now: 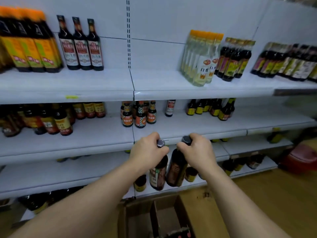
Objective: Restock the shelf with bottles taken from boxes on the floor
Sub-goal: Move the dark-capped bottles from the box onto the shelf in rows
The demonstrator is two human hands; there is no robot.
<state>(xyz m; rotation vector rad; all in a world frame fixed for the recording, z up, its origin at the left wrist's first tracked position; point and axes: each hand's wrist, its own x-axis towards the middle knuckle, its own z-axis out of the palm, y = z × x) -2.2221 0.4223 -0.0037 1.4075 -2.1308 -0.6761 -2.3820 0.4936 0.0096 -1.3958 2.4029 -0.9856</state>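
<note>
My left hand grips the neck of a dark bottle with a shiny cap and a brown label. My right hand grips the neck of a second dark bottle with a black cap. Both bottles hang side by side in the air, in front of the white shelf edge at mid-height. Below them an open cardboard box stands on the floor, with dark bottle tops showing at its near end.
White shelves run left to right on several levels. Small orange-labelled bottles stand on the shelf just behind my hands, with dark bottles to the left. Tall bottles fill the top shelf. A red container sits on the wooden floor at right.
</note>
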